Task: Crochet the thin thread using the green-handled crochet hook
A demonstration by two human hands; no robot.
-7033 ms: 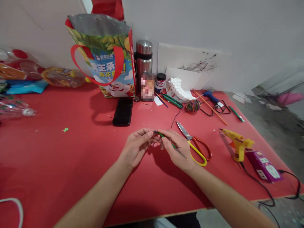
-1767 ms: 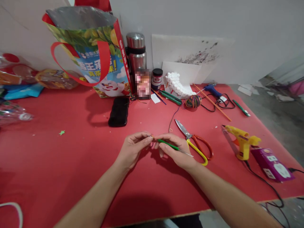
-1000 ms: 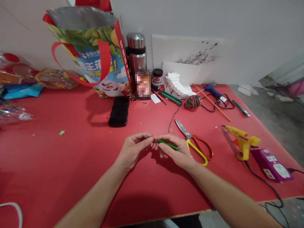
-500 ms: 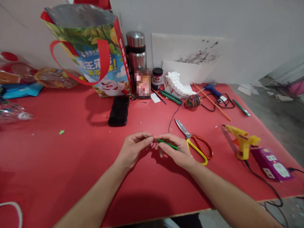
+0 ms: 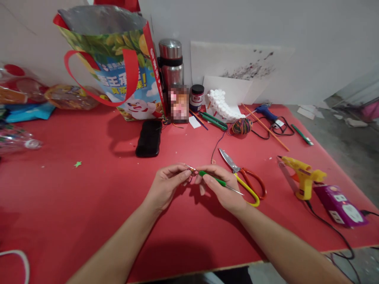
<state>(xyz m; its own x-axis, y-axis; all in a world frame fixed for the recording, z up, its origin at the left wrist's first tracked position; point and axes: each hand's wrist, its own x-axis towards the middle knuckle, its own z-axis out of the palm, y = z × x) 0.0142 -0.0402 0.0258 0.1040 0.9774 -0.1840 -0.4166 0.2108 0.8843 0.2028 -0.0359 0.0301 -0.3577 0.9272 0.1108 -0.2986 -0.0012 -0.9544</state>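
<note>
Between the fingers of my right hand is a thin crochet hook with a green grip; its metal tail points right, over the scissors' yellow handle. My left hand pinches a small bit of coloured yarn at the hook's tip. The two hands nearly meet, above the red table. A thin strand runs behind my right hand to a multicoloured yarn ball. Scissors with red and yellow handles lie just right of my right hand.
Glue gun and purple power strip lie at the right. Behind stand a shopping bag, a steel flask, a propped phone and a dark jar. A black case lies left of centre.
The green hook has shifted slightly and its grip shows more in my right hand, with the tail further right. My left hand has barely moved. The whole view has shifted a little.
</note>
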